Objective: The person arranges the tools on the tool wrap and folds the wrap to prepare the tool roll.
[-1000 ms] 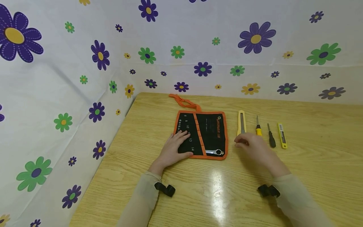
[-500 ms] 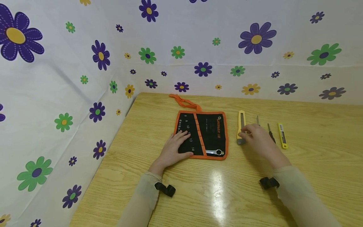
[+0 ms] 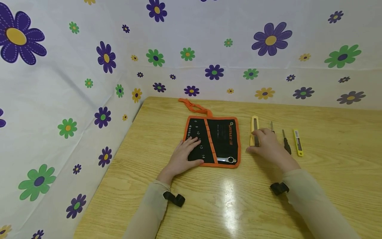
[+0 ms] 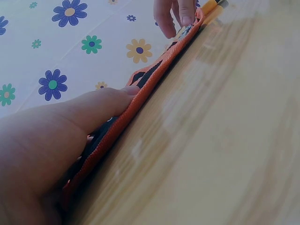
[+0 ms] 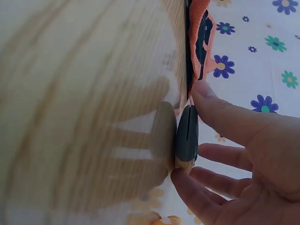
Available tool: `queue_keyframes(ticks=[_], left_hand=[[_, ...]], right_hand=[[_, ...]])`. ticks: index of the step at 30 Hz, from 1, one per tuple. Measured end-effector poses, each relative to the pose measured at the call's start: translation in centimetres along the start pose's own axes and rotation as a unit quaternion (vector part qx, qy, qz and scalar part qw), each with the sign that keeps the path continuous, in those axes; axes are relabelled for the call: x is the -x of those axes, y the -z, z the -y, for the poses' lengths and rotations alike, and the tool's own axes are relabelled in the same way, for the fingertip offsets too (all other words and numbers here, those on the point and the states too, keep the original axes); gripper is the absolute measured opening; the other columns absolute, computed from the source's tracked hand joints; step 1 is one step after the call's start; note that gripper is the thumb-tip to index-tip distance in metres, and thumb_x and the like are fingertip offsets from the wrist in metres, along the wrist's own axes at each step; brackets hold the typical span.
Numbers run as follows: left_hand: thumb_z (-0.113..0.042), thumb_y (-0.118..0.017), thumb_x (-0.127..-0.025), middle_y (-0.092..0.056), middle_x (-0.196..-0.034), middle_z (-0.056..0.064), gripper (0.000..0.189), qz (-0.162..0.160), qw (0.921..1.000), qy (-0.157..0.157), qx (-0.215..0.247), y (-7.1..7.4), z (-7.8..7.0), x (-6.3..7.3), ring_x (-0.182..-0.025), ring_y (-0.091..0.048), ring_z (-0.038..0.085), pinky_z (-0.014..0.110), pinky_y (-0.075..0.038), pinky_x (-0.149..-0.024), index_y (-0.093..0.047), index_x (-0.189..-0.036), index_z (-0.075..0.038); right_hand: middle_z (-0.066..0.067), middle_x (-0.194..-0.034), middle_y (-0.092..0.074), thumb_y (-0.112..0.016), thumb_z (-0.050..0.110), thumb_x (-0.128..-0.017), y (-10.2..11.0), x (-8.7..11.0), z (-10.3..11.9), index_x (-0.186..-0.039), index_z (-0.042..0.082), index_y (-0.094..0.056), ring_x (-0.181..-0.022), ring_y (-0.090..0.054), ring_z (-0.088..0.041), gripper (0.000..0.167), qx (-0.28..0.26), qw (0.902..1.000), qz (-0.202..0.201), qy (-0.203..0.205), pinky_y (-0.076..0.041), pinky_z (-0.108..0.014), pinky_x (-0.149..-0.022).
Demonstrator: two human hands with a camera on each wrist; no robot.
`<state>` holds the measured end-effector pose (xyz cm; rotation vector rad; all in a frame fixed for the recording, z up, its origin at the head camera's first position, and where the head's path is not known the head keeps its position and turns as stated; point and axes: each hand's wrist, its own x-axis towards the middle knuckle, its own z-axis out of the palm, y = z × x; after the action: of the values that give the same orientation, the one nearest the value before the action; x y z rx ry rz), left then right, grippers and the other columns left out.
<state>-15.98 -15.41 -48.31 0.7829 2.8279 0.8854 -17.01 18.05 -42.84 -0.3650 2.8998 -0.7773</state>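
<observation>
My left hand (image 3: 181, 157) lies spread on the left half of a black tool pouch (image 3: 222, 137) with orange edging. In the left wrist view its thumb (image 4: 105, 104) rests along the pouch's orange border. A wrench (image 3: 226, 160) shows in the pouch's lower right part. To the right, my right hand (image 3: 270, 147) reaches over a yellow utility knife (image 3: 254, 122) lying on the table. The right wrist view shows the knife's dark end (image 5: 187, 136) between the thumb and the spread fingers, which do not close round it. The hand covers the knife's near end in the head view.
Right of the knife lie a screwdriver (image 3: 272, 126) partly hidden by the hand, a dark-handled screwdriver (image 3: 286, 146) and a slim yellow labelled item (image 3: 297, 142). The pouch's orange tie (image 3: 194, 107) trails behind it. A flower-patterned sheet (image 3: 226, 56) stands behind the table (image 3: 337, 146).
My right hand first moved right and back, uncovering the knife's dark end; its thumb and fingers then spread apart around the knife. My left hand and the pouch have stayed in place.
</observation>
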Motion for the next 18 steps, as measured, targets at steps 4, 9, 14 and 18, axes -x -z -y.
queue_keyframes(ticks=[4,9,14,18], left_hand=[[-0.051,-0.067,-0.084,-0.030,-0.154,0.001,0.077,0.002,1.0000,0.003,0.003,0.07,-0.02,0.00,-0.144,-0.015,0.019,0.039,-0.004,-0.116,-0.039,-0.148,-0.017],[-0.050,-0.067,-0.085,-0.030,-0.154,0.002,0.077,0.000,1.0000,0.003,0.003,0.03,-0.01,0.00,-0.144,-0.015,0.020,0.039,-0.004,-0.116,-0.039,-0.147,-0.017],[-0.050,-0.067,-0.085,-0.030,-0.154,0.002,0.076,0.000,1.0000,0.001,0.003,-0.01,0.00,-0.01,-0.144,-0.015,0.019,0.039,-0.004,-0.116,-0.039,-0.148,-0.017],[-0.051,-0.067,-0.085,-0.030,-0.154,0.001,0.077,0.001,1.0000,0.003,0.001,-0.03,0.01,-0.01,-0.144,-0.015,0.018,0.039,-0.003,-0.116,-0.039,-0.148,-0.017]], right_hand=[[-0.038,-0.128,-0.039,-0.077,0.020,-0.082,0.01,-0.05,0.21,-0.125,-0.015,-0.050,-0.116,-0.038,-0.054,0.062,0.007,1.0000,0.002,0.003,-0.036,-0.062,-0.096],[-0.039,-0.129,-0.037,-0.070,0.009,-0.082,0.08,0.09,0.28,-0.124,-0.016,-0.049,-0.112,-0.042,-0.056,0.053,0.004,0.9999,0.005,0.015,-0.039,-0.063,-0.092],[-0.040,-0.130,-0.035,-0.062,0.001,-0.081,0.27,0.42,0.12,-0.125,-0.017,-0.047,-0.113,-0.041,-0.056,0.050,-0.010,0.9998,0.006,0.016,-0.039,-0.063,-0.091],[-0.040,-0.132,-0.035,-0.058,0.000,-0.081,0.51,0.64,-0.05,-0.128,-0.016,-0.046,-0.115,-0.038,-0.057,0.051,-0.015,0.9998,0.001,0.010,-0.038,-0.064,-0.091]])
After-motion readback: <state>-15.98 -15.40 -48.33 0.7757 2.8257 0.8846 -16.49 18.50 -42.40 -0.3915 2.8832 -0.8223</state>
